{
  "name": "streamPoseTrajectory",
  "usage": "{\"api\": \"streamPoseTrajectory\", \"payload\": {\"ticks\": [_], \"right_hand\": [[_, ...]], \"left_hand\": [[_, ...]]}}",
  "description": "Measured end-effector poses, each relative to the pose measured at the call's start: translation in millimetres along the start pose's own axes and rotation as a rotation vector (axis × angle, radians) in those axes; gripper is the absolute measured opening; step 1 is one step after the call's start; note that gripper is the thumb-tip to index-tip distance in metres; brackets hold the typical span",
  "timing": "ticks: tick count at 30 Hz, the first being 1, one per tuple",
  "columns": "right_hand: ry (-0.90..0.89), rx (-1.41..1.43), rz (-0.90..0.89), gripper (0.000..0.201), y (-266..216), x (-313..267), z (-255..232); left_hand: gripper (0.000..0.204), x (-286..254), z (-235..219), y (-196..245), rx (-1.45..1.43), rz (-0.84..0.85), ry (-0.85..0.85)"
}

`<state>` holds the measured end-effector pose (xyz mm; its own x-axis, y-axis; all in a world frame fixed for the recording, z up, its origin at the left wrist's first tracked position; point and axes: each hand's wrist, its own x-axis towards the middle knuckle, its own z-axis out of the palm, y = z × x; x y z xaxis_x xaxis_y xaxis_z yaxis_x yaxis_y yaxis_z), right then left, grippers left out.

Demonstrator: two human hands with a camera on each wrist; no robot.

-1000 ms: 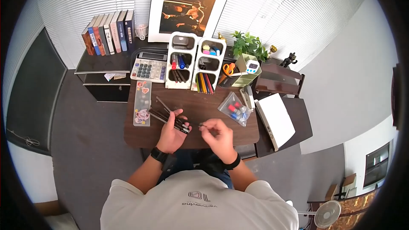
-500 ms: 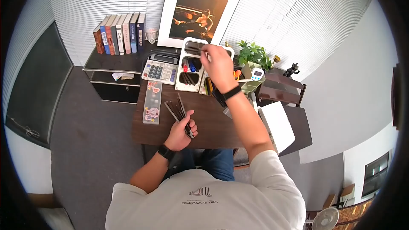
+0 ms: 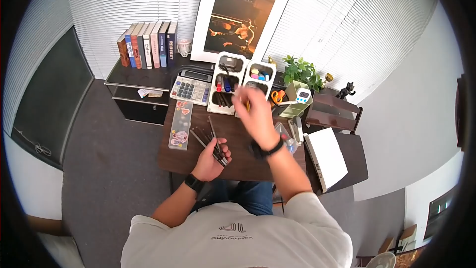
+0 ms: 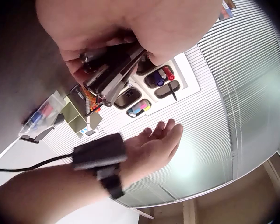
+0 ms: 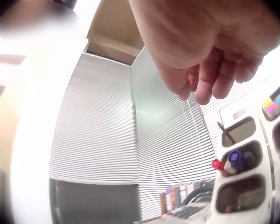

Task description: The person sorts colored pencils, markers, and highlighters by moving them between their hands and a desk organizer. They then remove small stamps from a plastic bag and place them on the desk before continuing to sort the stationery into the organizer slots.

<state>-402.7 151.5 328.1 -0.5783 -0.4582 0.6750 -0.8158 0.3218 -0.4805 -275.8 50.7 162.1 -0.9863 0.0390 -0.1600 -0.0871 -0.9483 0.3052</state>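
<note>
My left hand (image 3: 210,163) grips a bundle of slim dark pens (image 4: 114,74) above the desk, their ends fanned out. My right hand (image 3: 255,114) is raised by the white desk organizers, its fingers loosely bent with nothing between them. One dark pen (image 5: 226,133) leans in the top compartment of the left organizer (image 5: 240,215). Below it, a red marker (image 5: 218,164) and a blue marker (image 5: 235,158) stand in the middle compartment. The lowest one holds more dark pens (image 3: 223,100). In the head view my right hand covers part of the right organizer (image 3: 270,67).
A calculator (image 3: 190,89) and a clear pencil case (image 3: 179,128) with stickers lie at the left of the desk (image 3: 238,161). Orange scissors (image 3: 277,97), a green holder (image 3: 299,103), a stapler (image 3: 296,130) and a white box (image 3: 327,159) stand at the right.
My right hand went from beside the left hand up to the top compartment, then came back lower with nothing in it. A dark pen now stands in that compartment. The left hand keeps its bundle.
</note>
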Motion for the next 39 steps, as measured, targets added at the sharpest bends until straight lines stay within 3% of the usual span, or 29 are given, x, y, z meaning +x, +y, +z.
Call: {"api": "streamPoseTrajectory", "payload": {"ticks": [2,3,4,6,8,15,18,25,27,32,35,39], "right_hand": [[-0.144,0.076,0.037,0.012,0,-54,-11],[-0.224,0.11,0.085,0.014,-7,-76,-15],[-0.379,0.169,0.259,0.02,-11,-98,-16],[-0.398,0.191,0.37,0.024,-11,-139,-9],[-0.344,0.27,0.481,0.023,-10,-166,-2],[-0.281,0.278,0.441,0.021,0,-177,-2],[-0.33,0.248,0.45,0.018,-9,-172,2],[-0.041,0.283,0.379,0.014,-4,-159,-2],[0.056,0.276,0.352,0.013,-8,-145,-21],[0.351,0.069,0.031,0.015,-6,-88,-74],[0.367,-0.137,-0.161,0.017,-8,-33,-77],[0.247,-0.236,-0.295,0.019,34,23,-27]], "left_hand": [[0.031,5,-16,-3,-0.016,0.006,-0.061],[0.032,7,-15,-5,-0.008,0.037,-0.038],[0.034,9,-15,-8,0.0,0.066,-0.016],[0.036,10,-11,-9,0.048,0.094,-0.063],[0.04,8,-3,-7,0.202,0.037,-0.007],[0.037,5,-7,-9,0.315,0.051,-0.148],[0.037,2,-1,-7,0.288,0.045,-0.087],[0.041,8,-14,-8,0.12,0.094,-0.098],[0.041,5,-7,-6,0.129,0.084,-0.001],[0.04,5,-4,-5,0.111,0.073,0.015],[0.039,4,-2,-4,0.122,0.056,-0.007],[0.038,1,-4,-2,0.111,0.026,-0.048]]}}
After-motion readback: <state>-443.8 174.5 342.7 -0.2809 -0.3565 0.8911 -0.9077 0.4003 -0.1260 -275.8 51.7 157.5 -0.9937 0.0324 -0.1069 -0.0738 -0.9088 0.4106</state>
